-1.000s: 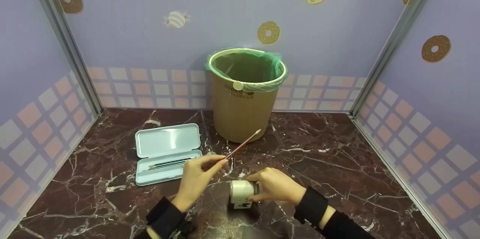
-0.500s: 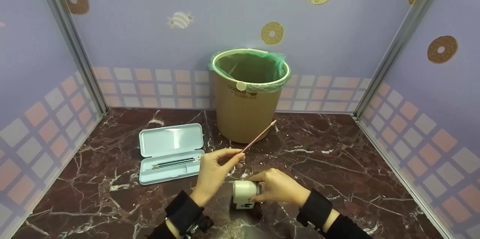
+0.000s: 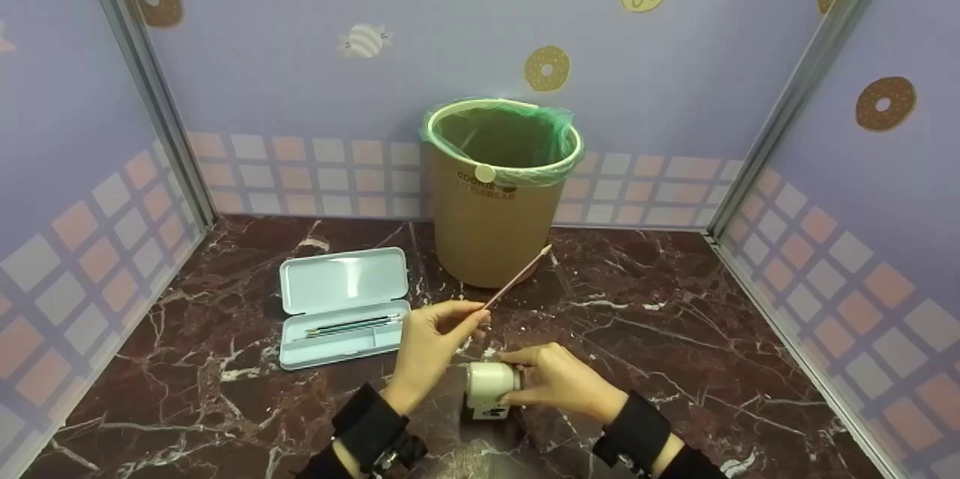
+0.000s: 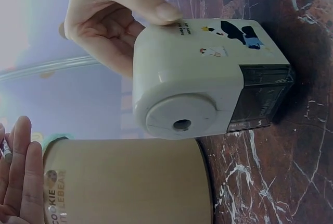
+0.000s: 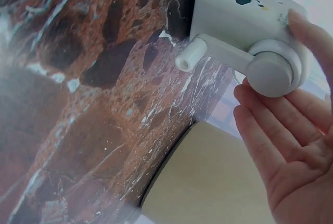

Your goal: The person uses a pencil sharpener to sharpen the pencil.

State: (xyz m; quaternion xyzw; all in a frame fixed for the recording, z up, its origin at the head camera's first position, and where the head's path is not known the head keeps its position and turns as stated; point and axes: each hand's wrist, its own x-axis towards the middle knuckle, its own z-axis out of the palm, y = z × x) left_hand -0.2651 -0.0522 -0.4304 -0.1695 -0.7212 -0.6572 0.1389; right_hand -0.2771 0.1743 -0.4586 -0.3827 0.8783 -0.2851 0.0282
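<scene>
My left hand (image 3: 435,340) pinches a thin reddish pencil (image 3: 517,280) between thumb and fingers. The pencil slants up and away, its pale tip in front of the bin. My right hand (image 3: 562,378) holds a white crank pencil sharpener (image 3: 487,381) on the table, the thumb on one face and the fingers on the far side. In the left wrist view the sharpener's round hole (image 4: 182,125) and dark see-through drawer (image 4: 263,99) face the camera. The crank handle (image 5: 191,54) shows in the right wrist view, free of the fingers.
A light blue pencil case (image 3: 341,284) lies with its lid up on the left, several pencils (image 3: 352,325) inside. Behind the hands stands a tan bin (image 3: 495,231) with a green liner (image 3: 559,126). Patterned walls enclose the dark marble table (image 3: 637,359).
My left hand has moved right and slightly forward with the pencil, then stays nearly still. My right hand stays on the sharpener. The head view has shifted a little.
</scene>
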